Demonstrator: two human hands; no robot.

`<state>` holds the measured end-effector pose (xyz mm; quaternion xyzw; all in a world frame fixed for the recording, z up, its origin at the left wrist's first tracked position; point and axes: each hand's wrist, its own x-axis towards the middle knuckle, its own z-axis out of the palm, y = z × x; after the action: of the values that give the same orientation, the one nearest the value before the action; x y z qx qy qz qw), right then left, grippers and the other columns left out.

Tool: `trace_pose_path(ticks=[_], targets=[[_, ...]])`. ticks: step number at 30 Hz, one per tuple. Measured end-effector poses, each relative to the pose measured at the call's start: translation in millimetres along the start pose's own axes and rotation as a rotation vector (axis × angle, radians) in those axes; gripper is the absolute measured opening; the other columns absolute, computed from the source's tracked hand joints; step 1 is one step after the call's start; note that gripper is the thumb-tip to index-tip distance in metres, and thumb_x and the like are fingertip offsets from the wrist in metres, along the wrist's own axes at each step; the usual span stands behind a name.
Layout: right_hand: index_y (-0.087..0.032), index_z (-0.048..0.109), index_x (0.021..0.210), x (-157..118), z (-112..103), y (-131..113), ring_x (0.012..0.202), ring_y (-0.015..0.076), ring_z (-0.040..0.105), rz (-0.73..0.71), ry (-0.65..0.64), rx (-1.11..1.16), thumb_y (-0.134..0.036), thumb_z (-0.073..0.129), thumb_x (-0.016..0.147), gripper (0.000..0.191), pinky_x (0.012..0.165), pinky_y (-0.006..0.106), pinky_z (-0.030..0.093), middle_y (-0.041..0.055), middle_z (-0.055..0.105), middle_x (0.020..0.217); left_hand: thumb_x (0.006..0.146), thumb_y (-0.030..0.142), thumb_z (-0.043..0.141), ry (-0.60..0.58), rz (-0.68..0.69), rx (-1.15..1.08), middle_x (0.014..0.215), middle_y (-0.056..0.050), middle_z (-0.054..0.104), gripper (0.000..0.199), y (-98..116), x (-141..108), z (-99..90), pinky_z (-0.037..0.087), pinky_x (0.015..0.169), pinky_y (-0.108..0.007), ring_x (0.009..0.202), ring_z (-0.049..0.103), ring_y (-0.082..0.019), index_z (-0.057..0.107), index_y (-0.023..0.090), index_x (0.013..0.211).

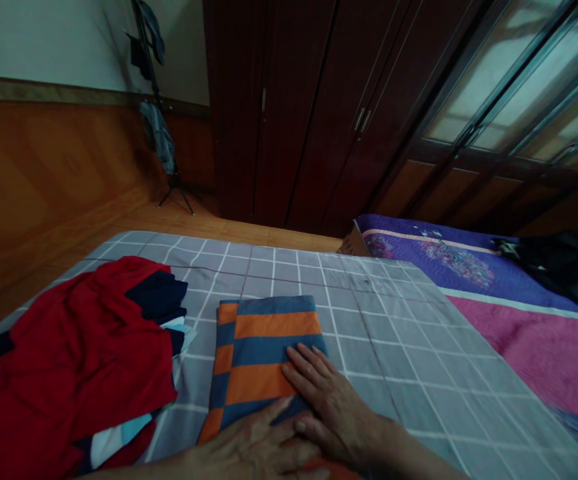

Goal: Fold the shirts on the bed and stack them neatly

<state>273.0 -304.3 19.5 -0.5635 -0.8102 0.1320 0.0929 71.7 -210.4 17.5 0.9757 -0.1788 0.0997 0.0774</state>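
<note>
A folded cloth with orange and blue stripes (263, 340) lies on a grey checked sheet (399, 333). My right hand (331, 400) rests flat on the cloth's near right part, fingers stretched out and close together. My left hand (253, 450) lies flat across the cloth's near end, just in front of the right hand and partly under it. Neither hand grips anything.
A heap of red, navy and white clothes (73, 360) lies to the left of the cloth. A purple and pink quilt (493, 313) with a dark garment (563, 267) is at the right. Dark wardrobes (319, 107) and a clothes stand (161, 127) are behind.
</note>
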Motion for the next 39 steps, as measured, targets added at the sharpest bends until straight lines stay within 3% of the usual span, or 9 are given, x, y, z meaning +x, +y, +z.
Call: trace_pose_path(ticks=[4,8,14,16,18,24,27,33,39], targets=[[-0.018,0.019,0.149,9,9,17,0.141,0.0293,0.009,-0.012,0.051,-0.084,-0.061,0.045,0.088,0.079,0.112,0.054,0.018,0.0135,0.012,0.154,0.099,0.033,0.034,0.023,0.012,0.051,0.146,0.002,0.041,0.042,-2,-11,20.8,0.036,0.108,-0.039,0.13,0.042,-0.021,0.035,0.026,0.141],[-0.016,0.022,0.148,36,5,36,0.141,0.0287,0.009,0.03,0.07,-0.155,-0.058,0.043,0.09,0.075,0.113,0.054,0.017,0.0148,0.016,0.153,0.099,0.029,0.033,0.046,0.015,0.065,0.151,0.002,0.029,0.045,-4,-14,38.9,0.036,0.109,-0.039,0.135,0.034,-0.022,0.028,0.029,0.144],[-0.013,0.031,0.145,84,-10,64,0.138,0.0266,0.024,0.169,0.09,-0.235,-0.054,0.041,0.093,0.067,0.113,0.05,0.019,0.0151,0.03,0.149,0.098,0.029,0.036,0.006,-0.02,-0.081,0.15,0.0,0.032,0.047,-4,-14,27.9,0.036,0.109,-0.044,0.138,0.027,-0.023,0.029,0.03,0.144],[-0.009,0.035,0.143,96,-16,60,0.138,0.0282,0.024,0.241,0.129,-0.271,-0.054,0.041,0.093,0.067,0.113,0.05,0.019,0.018,0.03,0.148,0.097,0.031,0.037,0.011,-0.03,-0.103,0.149,0.001,0.033,0.047,-4,-14,24.1,0.036,0.109,-0.045,0.138,0.028,-0.023,0.031,0.031,0.144],[-0.009,0.034,0.143,103,-18,43,0.139,0.0294,0.02,0.221,0.165,-0.268,-0.054,0.042,0.092,0.069,0.113,0.051,0.018,0.0192,0.025,0.15,0.098,0.03,0.036,0.025,-0.016,-0.062,0.15,0.001,0.031,0.045,-3,-13,24.9,0.036,0.109,-0.044,0.138,0.03,-0.023,0.033,0.029,0.143],[-0.016,0.032,0.144,116,2,-20,0.141,0.0265,0.015,-0.188,0.003,-0.06,-0.061,0.039,0.091,0.07,0.114,0.049,0.016,0.0137,0.025,0.151,0.094,0.033,0.047,0.09,-0.087,-0.001,0.146,0.003,0.041,0.042,3,-9,43.1,0.039,0.105,-0.037,0.135,0.035,-0.022,0.045,0.035,0.135],[-0.016,0.032,0.145,132,9,-18,0.141,0.0275,0.016,-0.183,-0.002,-0.065,-0.063,0.039,0.089,0.073,0.114,0.05,0.014,0.014,0.025,0.151,0.094,0.037,0.044,0.101,-0.06,0.03,0.147,0.004,0.039,0.043,2,-10,47.4,0.038,0.106,-0.04,0.136,0.033,-0.022,0.042,0.035,0.137],[-0.015,0.035,0.143,170,3,9,0.137,0.0294,0.025,-0.036,0.037,-0.171,-0.056,0.031,0.095,0.063,0.111,0.05,0.019,0.0124,0.033,0.148,0.097,0.036,0.035,0.094,0.003,0.082,0.149,0.003,0.035,0.044,-3,-11,39.2,0.04,0.103,-0.042,0.135,0.036,-0.024,0.04,0.03,0.139],[-0.015,0.038,0.141,172,4,7,0.135,0.0289,0.029,0.079,0.125,-0.168,-0.057,0.033,0.094,0.064,0.11,0.048,0.022,0.0131,0.035,0.147,0.098,0.033,0.032,0.034,-0.025,-0.037,0.148,-0.001,0.038,0.043,2,-11,19.3,0.034,0.108,-0.046,0.136,0.034,-0.025,0.039,0.025,0.139]])
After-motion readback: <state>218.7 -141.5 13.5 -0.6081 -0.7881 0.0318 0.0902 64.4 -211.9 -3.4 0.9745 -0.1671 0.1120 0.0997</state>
